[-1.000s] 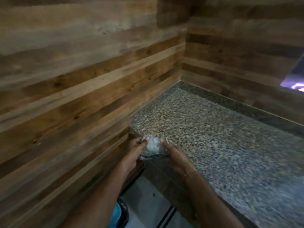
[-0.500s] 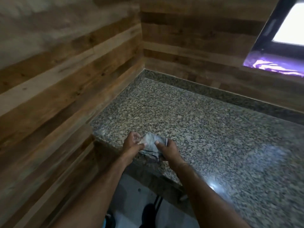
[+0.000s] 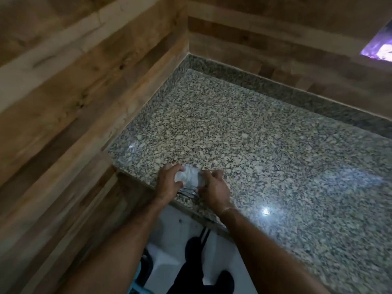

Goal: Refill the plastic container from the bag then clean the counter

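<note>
A small crumpled whitish cloth (image 3: 188, 177) sits bunched between both hands near the front edge of the speckled granite counter (image 3: 254, 145). My left hand (image 3: 167, 183) grips its left side with curled fingers. My right hand (image 3: 214, 187) pinches its right side. A grey fold of the cloth hangs down between the two wrists. Neither the plastic container nor the bag is in view.
Wood-plank walls (image 3: 74, 92) close the counter in on the left and at the back, meeting in a corner (image 3: 187, 54). A window opening (image 3: 379, 47) shows at the upper right. Below the counter edge lie a pale floor (image 3: 176, 225) and dark shoes.
The view has swung down and right, bringing more counter into sight. Both hands stay on the cloth at the counter's front edge, holding it more tightly bunched.
</note>
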{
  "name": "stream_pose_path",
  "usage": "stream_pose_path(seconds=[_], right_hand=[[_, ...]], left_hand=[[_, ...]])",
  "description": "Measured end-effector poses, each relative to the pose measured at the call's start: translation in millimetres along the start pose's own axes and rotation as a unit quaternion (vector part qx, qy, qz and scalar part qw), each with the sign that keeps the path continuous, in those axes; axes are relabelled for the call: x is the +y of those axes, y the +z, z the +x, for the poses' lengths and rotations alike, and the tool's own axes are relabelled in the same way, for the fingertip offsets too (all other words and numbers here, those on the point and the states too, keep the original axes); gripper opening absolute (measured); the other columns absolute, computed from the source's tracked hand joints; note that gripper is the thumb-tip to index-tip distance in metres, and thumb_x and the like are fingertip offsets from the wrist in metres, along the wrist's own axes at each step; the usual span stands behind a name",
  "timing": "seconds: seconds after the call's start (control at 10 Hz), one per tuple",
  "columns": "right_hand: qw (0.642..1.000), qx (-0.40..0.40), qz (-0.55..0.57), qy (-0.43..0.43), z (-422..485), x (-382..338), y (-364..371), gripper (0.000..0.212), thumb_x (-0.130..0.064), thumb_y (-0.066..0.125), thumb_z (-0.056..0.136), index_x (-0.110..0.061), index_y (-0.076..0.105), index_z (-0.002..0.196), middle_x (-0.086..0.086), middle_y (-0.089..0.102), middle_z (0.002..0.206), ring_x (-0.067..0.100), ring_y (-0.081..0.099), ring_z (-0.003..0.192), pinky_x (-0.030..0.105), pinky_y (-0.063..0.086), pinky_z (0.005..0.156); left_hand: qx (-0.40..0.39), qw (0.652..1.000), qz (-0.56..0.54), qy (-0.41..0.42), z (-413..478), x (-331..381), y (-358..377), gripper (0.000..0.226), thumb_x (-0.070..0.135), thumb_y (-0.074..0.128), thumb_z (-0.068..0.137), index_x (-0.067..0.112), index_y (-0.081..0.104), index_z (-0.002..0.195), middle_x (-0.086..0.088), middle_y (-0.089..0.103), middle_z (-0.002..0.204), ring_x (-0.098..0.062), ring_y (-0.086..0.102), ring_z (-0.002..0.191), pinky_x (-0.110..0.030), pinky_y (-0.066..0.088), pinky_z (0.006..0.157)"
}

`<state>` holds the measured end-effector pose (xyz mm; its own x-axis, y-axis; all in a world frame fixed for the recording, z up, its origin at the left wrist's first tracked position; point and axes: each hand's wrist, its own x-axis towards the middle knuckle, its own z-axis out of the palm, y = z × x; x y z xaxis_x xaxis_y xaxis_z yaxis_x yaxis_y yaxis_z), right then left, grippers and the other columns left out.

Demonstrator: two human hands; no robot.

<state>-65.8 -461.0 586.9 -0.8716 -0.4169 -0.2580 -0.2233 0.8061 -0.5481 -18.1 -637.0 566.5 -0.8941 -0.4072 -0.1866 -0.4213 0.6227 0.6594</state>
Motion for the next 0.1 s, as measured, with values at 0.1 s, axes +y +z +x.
stream_pose_path(seconds=[0.1], right_hand=[[0.999, 0.023, 0.048, -0.008, 1.1, 4.6, -3.1, 0.061, -0.038, 0.079, 0.083, -0.026, 0.056, 0.139, 0.007, 0.046, 0.128, 0.027, 0.062, 0.096, 0.032, 0.057, 0.072]], left_hand=[[0.005, 0.999, 0.037, 0.017, 4.0, -3.1, -2.0, 0.053, 0.025, 0.089, 0.071, 0.031, 0.069, 0.12, -0.004, 0.056, 0.118, -0.028, 0.052, 0.114, -0.042, 0.05, 0.095]])
